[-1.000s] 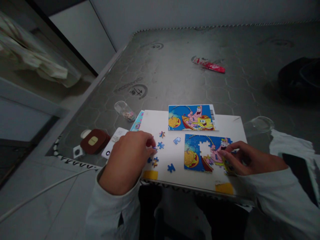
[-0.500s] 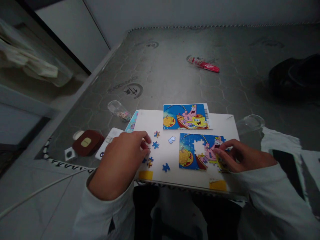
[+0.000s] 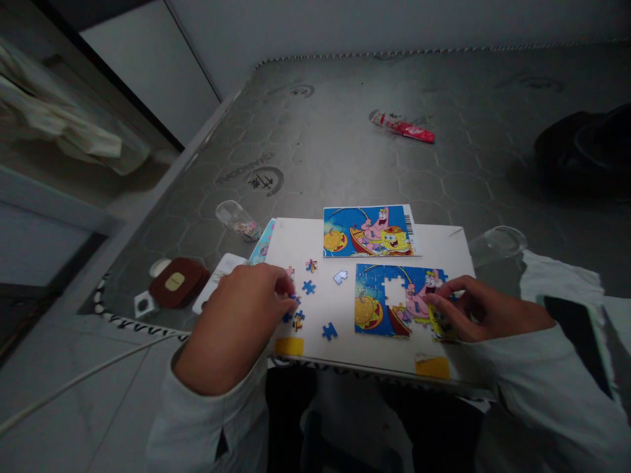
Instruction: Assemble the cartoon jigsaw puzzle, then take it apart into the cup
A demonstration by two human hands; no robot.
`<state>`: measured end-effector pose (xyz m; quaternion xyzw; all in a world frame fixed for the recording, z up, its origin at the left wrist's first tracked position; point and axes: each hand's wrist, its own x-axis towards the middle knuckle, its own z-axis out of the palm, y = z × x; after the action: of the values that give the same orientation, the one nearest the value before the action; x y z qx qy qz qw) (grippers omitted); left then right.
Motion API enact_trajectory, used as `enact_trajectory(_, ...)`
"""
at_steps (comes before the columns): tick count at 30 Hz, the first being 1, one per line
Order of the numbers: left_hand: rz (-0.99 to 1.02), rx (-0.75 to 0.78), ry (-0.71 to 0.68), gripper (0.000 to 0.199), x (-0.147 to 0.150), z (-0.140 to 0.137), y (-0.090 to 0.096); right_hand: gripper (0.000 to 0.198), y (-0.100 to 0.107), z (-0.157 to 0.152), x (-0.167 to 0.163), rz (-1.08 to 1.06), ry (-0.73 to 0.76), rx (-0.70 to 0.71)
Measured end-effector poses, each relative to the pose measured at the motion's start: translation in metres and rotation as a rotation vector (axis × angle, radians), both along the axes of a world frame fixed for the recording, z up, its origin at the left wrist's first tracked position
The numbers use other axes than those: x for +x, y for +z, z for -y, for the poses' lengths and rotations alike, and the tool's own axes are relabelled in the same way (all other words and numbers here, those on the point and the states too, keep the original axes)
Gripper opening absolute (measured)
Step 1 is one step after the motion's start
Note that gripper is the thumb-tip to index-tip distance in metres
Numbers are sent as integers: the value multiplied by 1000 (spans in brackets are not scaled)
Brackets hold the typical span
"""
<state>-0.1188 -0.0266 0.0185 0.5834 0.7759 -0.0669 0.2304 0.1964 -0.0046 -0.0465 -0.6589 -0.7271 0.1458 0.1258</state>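
The left hand (image 3: pixel 236 315) curls over loose puzzle pieces (image 3: pixel 309 287) on the white board (image 3: pixel 345 341), pinching one, I think; the right hand (image 3: pixel 480 310) presses the half-built puzzle (image 3: pixel 379 309). A nudge could scatter pieces off the board's edge.

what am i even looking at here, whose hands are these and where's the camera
The camera sits on a person's head and looks forward and down, so these are that person's own two hands, in pale sleeves. The left hand has its fingertips at a cluster of loose puzzle pieces on a white board; whether it grips one is hidden. The right hand rests its fingers on the right edge of a partly built cartoon puzzle, which has a gap near its top. Above it lies the reference picture. The board rests on a grey patterned surface, where a red wrapper, two clear cups and a brown case also lie.
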Motion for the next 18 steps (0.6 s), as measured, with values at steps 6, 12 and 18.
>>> enact_trajectory(6, 20, 7, -51, 7, 2, 1, 1, 64, 7, 0, -3, 56, 21, -16)
enact_trajectory(12, 141, 31, -82, 8, 5, 0, 9, 61, 12, 2, -4, 51, 17, 18)
enact_trajectory(18, 383, 177, -170, 11, 44, -3, 14, 53, 18, 2, 3, 63, -29, -10)
